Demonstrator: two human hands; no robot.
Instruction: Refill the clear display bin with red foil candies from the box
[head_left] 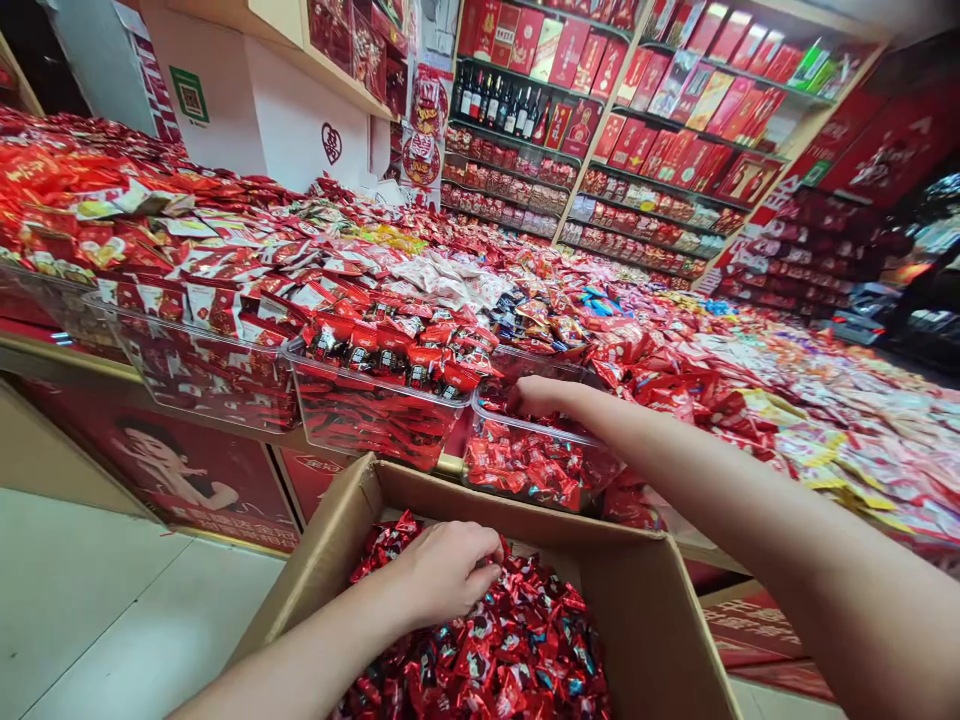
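Observation:
My left hand (pixel 448 570) is down in an open cardboard box (pixel 645 610) full of shiny red wrapped candies (pixel 517 650), its fingers curled closed around some of them. My right hand (pixel 536 395) reaches over the rim of a clear plastic bin (pixel 525 425) on the display counter, palm down, above the red wrapped candies (pixel 525 465) inside. Its fingers are bent and partly hidden behind the rim, so I cannot make out whether they hold anything.
More clear bins (pixel 360 400) of red candies line the counter's front edge, and a wide spread of wrapped sweets (pixel 750 400) stretches behind. Shelves (pixel 645 110) with red gift boxes and bottles stand at the back. White tiled floor (pixel 97 600) lies at lower left.

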